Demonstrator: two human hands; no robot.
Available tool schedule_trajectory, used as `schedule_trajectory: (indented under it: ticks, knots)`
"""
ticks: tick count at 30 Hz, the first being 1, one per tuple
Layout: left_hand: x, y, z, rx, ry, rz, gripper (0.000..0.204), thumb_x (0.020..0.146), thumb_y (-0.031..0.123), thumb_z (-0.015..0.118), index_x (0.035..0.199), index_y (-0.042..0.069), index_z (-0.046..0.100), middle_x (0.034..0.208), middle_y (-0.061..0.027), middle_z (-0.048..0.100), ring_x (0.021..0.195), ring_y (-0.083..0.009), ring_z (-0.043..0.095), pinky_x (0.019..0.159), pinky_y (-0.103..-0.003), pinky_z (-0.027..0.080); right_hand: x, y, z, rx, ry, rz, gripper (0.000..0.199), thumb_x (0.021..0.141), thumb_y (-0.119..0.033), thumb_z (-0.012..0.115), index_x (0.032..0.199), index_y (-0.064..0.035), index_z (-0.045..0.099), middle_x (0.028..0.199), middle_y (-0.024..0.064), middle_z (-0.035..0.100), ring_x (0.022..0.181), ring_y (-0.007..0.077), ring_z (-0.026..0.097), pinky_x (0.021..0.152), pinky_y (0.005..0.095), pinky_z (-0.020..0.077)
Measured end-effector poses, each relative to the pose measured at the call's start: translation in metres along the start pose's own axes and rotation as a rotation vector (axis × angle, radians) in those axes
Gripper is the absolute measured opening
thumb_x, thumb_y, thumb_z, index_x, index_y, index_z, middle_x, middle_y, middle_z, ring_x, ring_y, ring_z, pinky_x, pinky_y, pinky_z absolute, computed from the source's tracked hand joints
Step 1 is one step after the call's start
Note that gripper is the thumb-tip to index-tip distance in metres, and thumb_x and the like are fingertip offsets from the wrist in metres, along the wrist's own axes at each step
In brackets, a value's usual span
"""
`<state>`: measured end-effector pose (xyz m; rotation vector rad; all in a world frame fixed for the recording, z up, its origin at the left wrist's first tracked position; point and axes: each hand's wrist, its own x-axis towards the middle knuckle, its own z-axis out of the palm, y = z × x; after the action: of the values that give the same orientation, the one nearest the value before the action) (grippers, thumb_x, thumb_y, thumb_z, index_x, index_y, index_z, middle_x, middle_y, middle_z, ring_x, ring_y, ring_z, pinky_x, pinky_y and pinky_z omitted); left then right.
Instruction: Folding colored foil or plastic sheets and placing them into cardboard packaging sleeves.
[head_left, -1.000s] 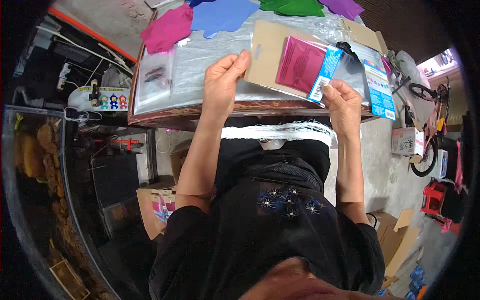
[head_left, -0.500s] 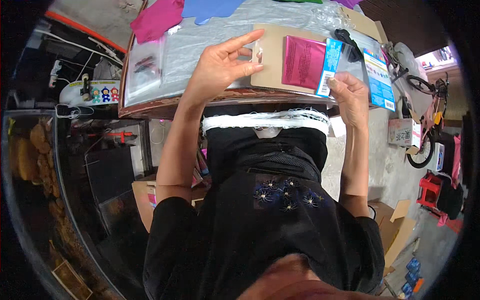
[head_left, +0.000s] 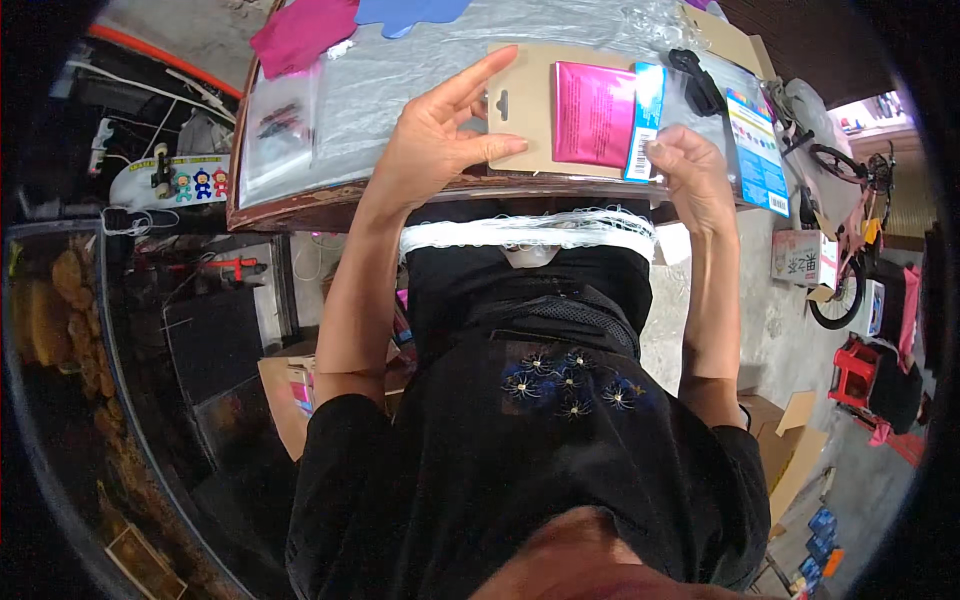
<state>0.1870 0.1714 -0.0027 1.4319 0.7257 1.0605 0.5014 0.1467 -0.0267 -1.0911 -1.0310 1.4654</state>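
A tan cardboard backing card [head_left: 530,110] with a hang hole is held up over the near edge of the table. On its front lies a flat, shiny pink packet [head_left: 594,115], and a blue label strip [head_left: 645,118] with a barcode runs along the packet's right side. My left hand [head_left: 440,135] grips the card's left end, thumb across the front and index finger stretched toward the top corner. Its other fingers are partly hidden. At the lower right, my right hand [head_left: 695,175] pinches the label end between thumb and fingers.
Plastic sheeting covers the table [head_left: 400,130]. Pink fabric [head_left: 300,35] and blue fabric [head_left: 410,12] lie at the far left, near a transparent bag [head_left: 280,125]. A black strap [head_left: 697,82] and a blue-and-white package [head_left: 757,150] sit to the right. A bicycle [head_left: 850,240] stands beyond.
The card has shifted slightly left and tilted, so the packet catches more light. My left fingers have moved at its left end, and the hang hole shows more fully.
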Motion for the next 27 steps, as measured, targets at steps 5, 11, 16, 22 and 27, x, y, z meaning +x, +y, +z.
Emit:
schedule_trajectory:
  ticks: [5,11,16,22,27]
  knots:
    - [-0.002,0.0,0.01,-0.123,0.042,0.014,0.076,0.078,0.0,0.083,0.147,0.006,0.051,0.119,-0.0123,0.066,0.101,-0.0162,0.063,0.082,-0.03,0.056,0.011,-0.001,-0.004,-0.077,-0.013,0.032,0.01,0.087,-0.011,0.078,0.089,-0.0079,0.069,0.081,-0.0014,0.068,0.069,0.0058,0.058,0.063,0.0204,0.0436]
    - [0.012,0.019,-0.024,0.436,0.034,-0.147,0.063,0.088,0.023,0.079,0.145,0.009,0.055,0.111,-0.0139,0.07,0.101,-0.0174,0.066,0.081,-0.033,0.056,0.019,-0.028,-0.008,-0.292,-0.083,0.061,0.011,0.088,-0.014,0.077,0.09,-0.0064,0.069,0.081,-0.0015,0.069,0.069,0.006,0.059,0.063,0.0211,0.0446]
    - [0.063,0.018,-0.017,0.503,-0.241,-0.04,0.054,0.093,0.034,0.073,0.137,0.005,0.06,0.102,-0.0113,0.072,0.095,-0.0151,0.067,0.078,-0.032,0.055,0.036,-0.054,0.009,-0.504,-0.21,-0.022,0.016,0.091,-0.02,0.075,0.091,-0.005,0.07,0.082,-0.0005,0.07,0.071,0.0068,0.062,0.066,0.0217,0.0484]
    - [0.086,-0.025,-0.009,-0.146,0.037,-0.315,0.04,0.098,0.037,0.066,0.115,0.002,0.068,0.098,-0.01,0.072,0.085,-0.0158,0.068,0.073,-0.033,0.056,0.038,-0.057,0.026,-0.191,0.053,0.07,0.025,0.094,-0.028,0.072,0.091,-0.0031,0.07,0.082,0.0049,0.071,0.075,0.0118,0.068,0.072,0.0252,0.0553]
    - [0.095,-0.033,0.002,-0.252,0.176,-0.476,0.042,0.102,0.041,0.057,0.115,0.002,0.065,0.102,-0.0105,0.071,0.083,-0.0199,0.069,0.072,-0.036,0.058,0.045,-0.031,0.029,-0.265,-0.068,-0.07,0.029,0.093,-0.03,0.073,0.091,-0.0023,0.069,0.081,0.0071,0.07,0.072,0.0149,0.069,0.071,0.0279,0.058]
